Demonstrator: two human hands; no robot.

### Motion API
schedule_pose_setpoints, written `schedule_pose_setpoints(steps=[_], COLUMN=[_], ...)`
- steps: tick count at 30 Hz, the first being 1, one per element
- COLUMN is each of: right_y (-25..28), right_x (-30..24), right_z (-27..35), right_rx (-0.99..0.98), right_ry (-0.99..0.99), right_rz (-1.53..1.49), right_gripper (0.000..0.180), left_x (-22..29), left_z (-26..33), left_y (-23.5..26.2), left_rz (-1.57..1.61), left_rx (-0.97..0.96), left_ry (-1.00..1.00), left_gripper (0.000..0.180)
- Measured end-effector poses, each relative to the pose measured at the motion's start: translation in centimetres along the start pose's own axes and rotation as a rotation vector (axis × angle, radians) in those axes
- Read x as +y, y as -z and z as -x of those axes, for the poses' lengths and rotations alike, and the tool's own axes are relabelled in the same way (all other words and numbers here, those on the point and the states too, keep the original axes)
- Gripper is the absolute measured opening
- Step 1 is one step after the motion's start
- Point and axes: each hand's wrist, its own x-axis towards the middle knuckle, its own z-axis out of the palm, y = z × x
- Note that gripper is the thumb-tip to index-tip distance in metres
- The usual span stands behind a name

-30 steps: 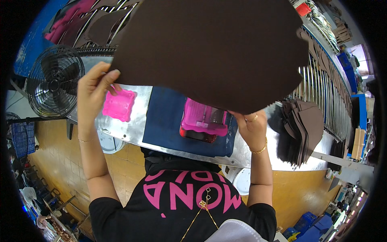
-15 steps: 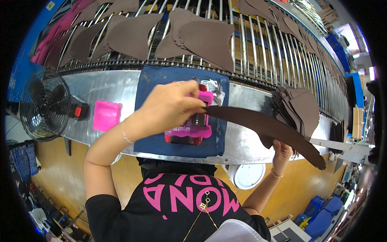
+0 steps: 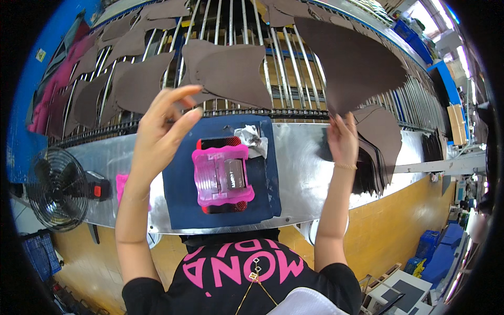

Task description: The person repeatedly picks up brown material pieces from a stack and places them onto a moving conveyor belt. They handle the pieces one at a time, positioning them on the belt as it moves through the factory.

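Note:
A large dark brown cut piece of flat, leather-like sheet (image 3: 357, 60) is pinched at its lower tip by my right hand (image 3: 344, 139). The piece stretches up and out over the roller rack. My left hand (image 3: 164, 128) is empty, its thumb and fingers apart, raised above the left edge of the blue mat (image 3: 181, 210). On the mat sits a pink translucent plastic holder (image 3: 210, 178) with a dark block in it, over a red and black base. Just below my right hand, a stack of brown pieces (image 3: 380, 139) lies on the metal table.
Brown cut pieces (image 3: 231, 73) lie in overlapping groups on the metal roller rack (image 3: 281, 68). Crumpled silver foil (image 3: 254, 142) rests on the mat. At the left stand a black fan (image 3: 58, 189) and a pink tray (image 3: 122, 186) partly behind my forearm. The metal table (image 3: 299, 178) runs across.
My left hand has let go of the brown piece and moved left, off the pink holder. My right hand has swung the piece up from the table's front toward the rack.

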Motion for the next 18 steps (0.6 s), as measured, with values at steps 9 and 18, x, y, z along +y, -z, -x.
schedule_pose_setpoints(steps=[9, 18], right_y=[-3.4, -4.1], right_x=[11.5, 7.9], right_z=[-13.9, -4.8], right_rx=[0.137, 0.18], right_ry=[-0.13, -0.191], right_rz=[-0.271, 0.288], right_gripper=[0.036, 0.035], left_x=[-3.8, -5.3], left_z=[5.6, 6.3], left_y=[5.8, 5.5], left_rz=[0.079, 0.147], left_rx=[0.219, 0.201], left_ry=[0.211, 0.25], left_gripper=[0.033, 0.036])
